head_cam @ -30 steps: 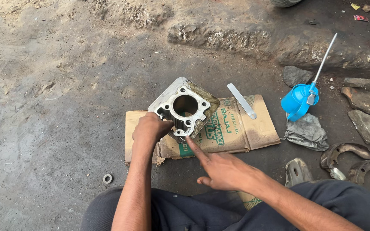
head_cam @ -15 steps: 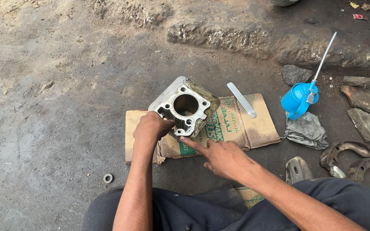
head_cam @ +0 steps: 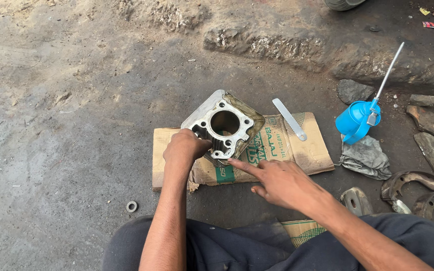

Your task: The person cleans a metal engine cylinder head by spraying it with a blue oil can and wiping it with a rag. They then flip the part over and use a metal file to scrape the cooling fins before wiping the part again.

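1. Two hands are meeting at the engine cylinder block point(head_cam: 223, 127); it is sitting bore-up on the flattened carton point(head_cam: 277, 150), straight ahead.
2. Left hand point(head_cam: 184, 148) is curling closed around its near-left edge.
3. Right hand point(head_cam: 277, 180) is lying open, forefinger touching the near-right corner.

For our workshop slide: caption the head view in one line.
Left hand grips a metal engine cylinder on flattened cardboard; right hand points at its edge.

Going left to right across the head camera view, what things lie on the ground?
Small metal washer → left hand → engine cylinder block → flat metal strip → blue oil can → flat stones at the far right.
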